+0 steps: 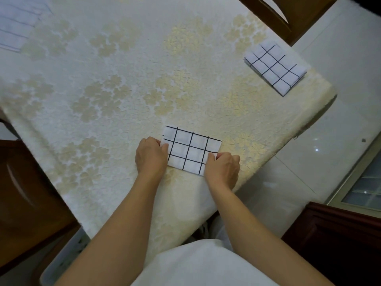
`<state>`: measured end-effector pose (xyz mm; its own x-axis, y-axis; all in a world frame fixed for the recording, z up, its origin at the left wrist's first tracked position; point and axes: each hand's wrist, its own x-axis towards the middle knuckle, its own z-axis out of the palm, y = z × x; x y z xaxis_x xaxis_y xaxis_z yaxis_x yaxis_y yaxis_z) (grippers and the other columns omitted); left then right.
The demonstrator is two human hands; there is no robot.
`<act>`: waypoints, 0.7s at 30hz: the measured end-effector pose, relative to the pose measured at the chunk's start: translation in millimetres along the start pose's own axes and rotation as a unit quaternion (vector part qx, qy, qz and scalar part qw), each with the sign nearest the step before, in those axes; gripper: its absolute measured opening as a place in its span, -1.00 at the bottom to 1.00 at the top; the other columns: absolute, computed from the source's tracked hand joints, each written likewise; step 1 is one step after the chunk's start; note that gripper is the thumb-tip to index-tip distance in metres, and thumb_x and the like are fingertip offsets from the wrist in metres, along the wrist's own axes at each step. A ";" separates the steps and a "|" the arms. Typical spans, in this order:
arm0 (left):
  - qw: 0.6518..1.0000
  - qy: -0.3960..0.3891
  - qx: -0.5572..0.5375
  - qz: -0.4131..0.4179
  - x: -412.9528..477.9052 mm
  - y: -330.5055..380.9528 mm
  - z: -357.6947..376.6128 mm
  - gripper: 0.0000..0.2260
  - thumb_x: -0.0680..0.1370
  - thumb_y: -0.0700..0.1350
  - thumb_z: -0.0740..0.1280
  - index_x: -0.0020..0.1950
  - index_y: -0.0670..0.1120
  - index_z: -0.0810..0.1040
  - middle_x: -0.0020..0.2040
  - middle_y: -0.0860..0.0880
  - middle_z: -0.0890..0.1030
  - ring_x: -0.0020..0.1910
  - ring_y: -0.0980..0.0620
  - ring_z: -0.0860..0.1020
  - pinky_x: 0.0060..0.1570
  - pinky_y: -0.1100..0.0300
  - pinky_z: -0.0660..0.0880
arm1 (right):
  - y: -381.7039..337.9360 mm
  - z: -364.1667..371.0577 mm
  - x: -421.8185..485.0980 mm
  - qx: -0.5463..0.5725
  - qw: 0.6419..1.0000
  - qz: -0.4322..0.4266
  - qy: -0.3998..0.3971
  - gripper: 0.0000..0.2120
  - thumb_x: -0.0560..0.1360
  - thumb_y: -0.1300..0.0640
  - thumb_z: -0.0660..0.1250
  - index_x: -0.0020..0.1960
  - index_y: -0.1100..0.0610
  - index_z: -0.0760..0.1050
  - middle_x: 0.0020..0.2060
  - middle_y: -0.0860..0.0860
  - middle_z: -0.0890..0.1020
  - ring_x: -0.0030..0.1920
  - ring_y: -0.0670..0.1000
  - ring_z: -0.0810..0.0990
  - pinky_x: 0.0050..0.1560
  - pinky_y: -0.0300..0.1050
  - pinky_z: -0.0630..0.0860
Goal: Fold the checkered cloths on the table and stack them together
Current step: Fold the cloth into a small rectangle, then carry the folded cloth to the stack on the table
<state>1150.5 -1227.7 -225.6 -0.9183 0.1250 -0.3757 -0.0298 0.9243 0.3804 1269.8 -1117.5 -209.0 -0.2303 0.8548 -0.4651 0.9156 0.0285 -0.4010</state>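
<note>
Checkered cloth (190,150) corners hid by hands (151,156) (222,168); top-L cloth (16,23) cropped.

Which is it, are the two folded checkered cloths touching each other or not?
Apart. The head view shows the near cloth and the far cloth at the corner, with bare tablecloth between them.

The table (309,120) is covered by a cream floral tablecloth (127,65). Close to its near edge lies a folded checkered cloth (190,150). A second folded cloth (275,67) sits by the right corner, and unfolded checkered fabric (16,23) lies at the far left edge.
</note>
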 end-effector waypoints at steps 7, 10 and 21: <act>0.996 -0.055 -0.070 -0.004 -2.9 2.3 -11.2 -0.88 0.56 -0.05 0.32 -0.09 -0.09 0.54 -0.03 -0.08 0.57 -0.09 -0.03 0.54 -0.21 0.18 0.41 | 2.8 -8.8 3.6 0.061 0.997 -0.037 -0.033 -0.81 0.63 0.03 0.21 0.08 0.15 0.47 -0.01 0.02 0.50 -0.02 0.06 0.49 -0.05 -0.04 0.46; 0.976 -0.069 -0.204 -0.026 -21.3 2.8 -26.1 -0.91 0.55 -0.11 0.34 -0.10 -0.11 0.51 -0.16 -0.02 0.56 -0.18 0.02 0.49 -0.21 0.18 0.39 | 7.4 -22.8 6.8 0.161 0.983 -0.070 -0.060 -0.86 0.62 0.04 0.26 -0.01 0.11 0.44 -0.20 -0.05 0.54 -0.20 -0.04 0.49 -0.30 -0.22 0.35; 0.818 -0.209 -0.523 -0.116 -69.7 5.9 -59.9 -0.68 0.55 -0.34 0.34 0.30 -0.20 0.50 0.09 -0.15 0.69 0.07 -0.15 0.67 0.10 -0.09 0.59 | 10.3 -85.8 0.1 0.461 0.839 0.037 -0.288 -0.81 0.54 0.20 0.40 0.14 0.18 0.62 0.02 0.10 0.72 0.05 0.09 0.70 -0.03 -0.04 0.62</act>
<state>1190.7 -1252.5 -146.5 -0.6308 0.3045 -0.7137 -0.7071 0.1533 0.6903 1307.4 -1072.7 -145.5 -0.5477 0.4366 -0.7137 0.3520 -0.6535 -0.6700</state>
